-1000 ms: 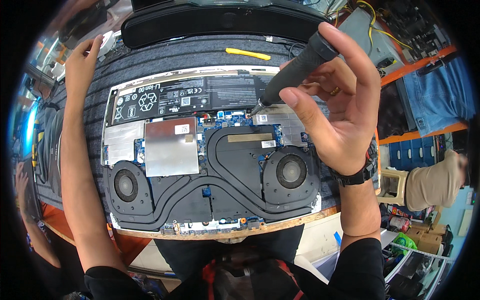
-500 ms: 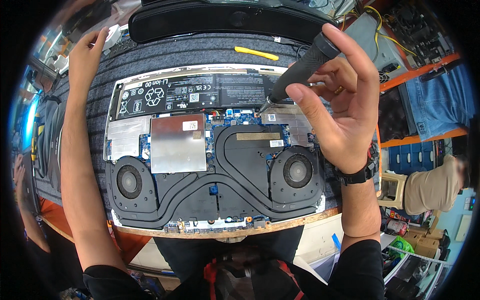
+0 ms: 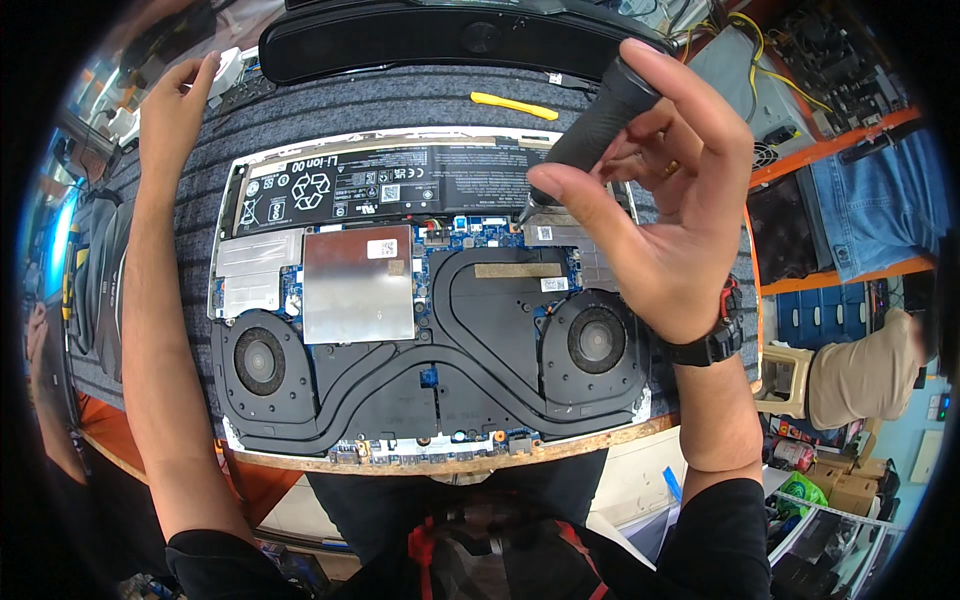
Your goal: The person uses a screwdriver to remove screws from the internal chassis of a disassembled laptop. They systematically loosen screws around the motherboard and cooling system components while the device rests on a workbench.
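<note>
My right hand (image 3: 675, 215) grips a black screwdriver (image 3: 595, 125) between thumb and fingers, a fingertip resting on its top end. The tool leans, and its tip meets the opened laptop (image 3: 480, 385) at the blue circuit board (image 3: 485, 232), just below the battery's edge. A wide black battery (image 3: 390, 185) fills the laptop's far side. Nearer me sit a left fan (image 3: 258, 362), a right fan (image 3: 597, 340) and a silver metal plate (image 3: 357, 285). My left hand (image 3: 172, 105) lies beyond the laptop's far left corner, fingers loosely bent and apart, beside a white object (image 3: 228, 72).
A yellow pry tool (image 3: 513, 106) lies on the grey ribbed mat (image 3: 420, 100) behind the laptop. A long black bar (image 3: 450, 42) crosses the far edge. At right are a metal case (image 3: 740, 85) with yellow cables and a seated person's jeans (image 3: 875, 205).
My right hand and the screwdriver's handle have shifted slightly left, and the tool leans at a somewhat different angle. Its tip stays at about the same spot. My left hand has not visibly moved.
</note>
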A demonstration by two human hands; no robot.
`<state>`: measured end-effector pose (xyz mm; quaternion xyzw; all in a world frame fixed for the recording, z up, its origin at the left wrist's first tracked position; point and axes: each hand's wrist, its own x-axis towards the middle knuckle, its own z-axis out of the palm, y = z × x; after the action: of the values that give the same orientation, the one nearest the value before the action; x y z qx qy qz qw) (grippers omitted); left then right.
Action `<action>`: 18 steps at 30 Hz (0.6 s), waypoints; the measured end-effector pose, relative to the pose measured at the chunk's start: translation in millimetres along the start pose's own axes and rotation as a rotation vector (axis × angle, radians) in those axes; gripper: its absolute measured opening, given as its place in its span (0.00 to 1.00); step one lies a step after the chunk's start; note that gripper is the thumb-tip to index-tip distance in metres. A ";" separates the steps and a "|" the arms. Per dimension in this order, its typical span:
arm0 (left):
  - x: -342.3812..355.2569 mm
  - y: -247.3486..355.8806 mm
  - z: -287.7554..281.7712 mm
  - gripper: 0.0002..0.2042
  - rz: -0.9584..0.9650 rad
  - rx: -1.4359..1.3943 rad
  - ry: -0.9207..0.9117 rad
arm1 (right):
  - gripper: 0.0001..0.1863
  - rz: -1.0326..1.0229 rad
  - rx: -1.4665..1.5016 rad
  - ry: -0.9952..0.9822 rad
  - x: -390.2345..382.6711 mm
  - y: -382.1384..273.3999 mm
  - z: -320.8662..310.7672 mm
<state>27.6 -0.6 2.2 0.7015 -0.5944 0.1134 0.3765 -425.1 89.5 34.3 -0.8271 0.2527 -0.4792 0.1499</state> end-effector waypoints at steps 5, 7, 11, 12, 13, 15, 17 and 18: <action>-0.6 1.6 -0.6 0.25 0.013 -0.013 0.000 | 0.45 -0.015 -0.033 0.009 2.7 -3.3 4.4; -0.1 1.3 -0.6 0.25 0.012 -0.001 -0.011 | 0.44 0.002 -0.016 -0.023 6.7 -5.6 2.3; -1.4 1.0 -0.8 0.25 0.023 0.002 0.013 | 0.43 0.037 0.086 -0.147 13.2 -2.8 -5.7; -0.5 -0.6 -0.6 0.25 0.025 0.005 0.010 | 0.43 0.028 0.128 -0.169 13.2 1.9 -6.0; 1.1 -3.5 -0.4 0.25 0.026 0.008 0.006 | 0.42 0.020 0.160 -0.166 12.1 3.5 -4.1; 1.3 1.8 -1.9 0.25 0.007 0.023 -0.020 | 0.41 0.009 0.209 -0.136 9.5 4.4 2.6; 0.1 8.0 -5.6 0.23 -0.037 0.054 -0.065 | 0.40 0.007 0.191 -0.099 9.1 2.8 5.3; 0.3 5.2 -5.3 0.24 -0.022 0.044 -0.052 | 0.40 0.011 0.154 -0.088 9.7 1.7 4.8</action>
<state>24.4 2.7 8.1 0.7188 -0.5936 0.1039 0.3465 -417.4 82.6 38.1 -0.8319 0.2128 -0.4595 0.2270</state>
